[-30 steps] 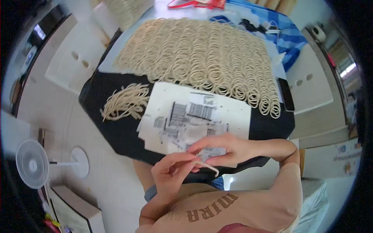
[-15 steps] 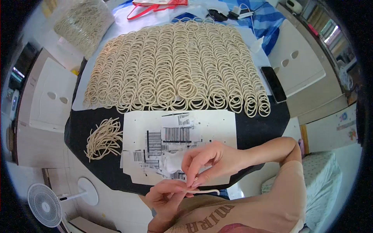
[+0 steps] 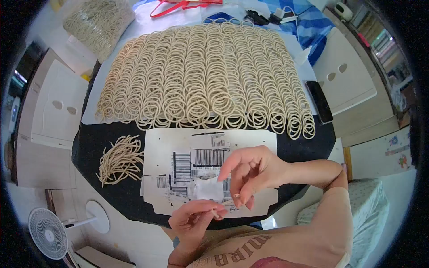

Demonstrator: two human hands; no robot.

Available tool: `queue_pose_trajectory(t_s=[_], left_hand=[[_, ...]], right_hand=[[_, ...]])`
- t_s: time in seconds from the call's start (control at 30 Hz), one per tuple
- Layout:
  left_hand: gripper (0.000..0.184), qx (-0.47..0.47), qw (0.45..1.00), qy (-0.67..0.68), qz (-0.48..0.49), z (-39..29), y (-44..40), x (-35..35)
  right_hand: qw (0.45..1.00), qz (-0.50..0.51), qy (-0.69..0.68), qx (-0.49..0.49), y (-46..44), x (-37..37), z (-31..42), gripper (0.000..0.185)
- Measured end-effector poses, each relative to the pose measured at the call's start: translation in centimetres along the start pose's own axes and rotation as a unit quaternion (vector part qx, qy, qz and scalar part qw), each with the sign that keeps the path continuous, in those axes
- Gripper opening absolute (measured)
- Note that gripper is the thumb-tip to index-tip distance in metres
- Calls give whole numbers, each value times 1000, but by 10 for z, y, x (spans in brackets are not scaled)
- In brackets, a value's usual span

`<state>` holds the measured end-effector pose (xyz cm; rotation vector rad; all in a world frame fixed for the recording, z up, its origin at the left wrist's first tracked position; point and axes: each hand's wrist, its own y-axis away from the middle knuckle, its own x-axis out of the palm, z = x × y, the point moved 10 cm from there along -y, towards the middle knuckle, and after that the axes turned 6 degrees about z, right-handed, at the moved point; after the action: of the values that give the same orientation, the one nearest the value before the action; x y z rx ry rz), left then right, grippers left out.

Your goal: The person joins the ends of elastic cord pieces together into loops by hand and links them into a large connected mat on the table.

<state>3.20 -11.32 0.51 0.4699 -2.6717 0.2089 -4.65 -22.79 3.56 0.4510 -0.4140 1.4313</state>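
Note:
Low over the near edge of a cardboard sheet (image 3: 154, 152), my left hand (image 3: 194, 221) is closed with its fingertips pinching a short end of cream cord (image 3: 216, 214). My right hand (image 3: 250, 176) is just above and to the right, its thumb and fingertips closed on a small pale piece of cord (image 3: 237, 196). A white paper piece (image 3: 208, 189) lies on the sheet among barcode labels. Loose cream cords (image 3: 119, 161) form a pile left of the sheet. Many cream rings (image 3: 196, 76) lie in overlapping rows beyond it.
A black phone (image 3: 319, 102) lies at the table's right edge. A clear bag of cords (image 3: 98, 24) stands at the far left, with a red strap (image 3: 181, 5) and black cable items (image 3: 257, 18) at the back. A fan (image 3: 48, 233) stands lower left.
The view has shifted from the tilted earlier one. My hands have moved slightly apart, with my right hand raised and its fingers spread more. The long cord end near my left hand no longer shows.

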Motion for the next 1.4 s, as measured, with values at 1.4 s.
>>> queue_pose_trajectory(t_s=[1.4], left_hand=[[19, 162, 897, -403, -83, -26, 22, -11]], right_hand=[[793, -69, 602, -61, -10, 10, -13, 16]])
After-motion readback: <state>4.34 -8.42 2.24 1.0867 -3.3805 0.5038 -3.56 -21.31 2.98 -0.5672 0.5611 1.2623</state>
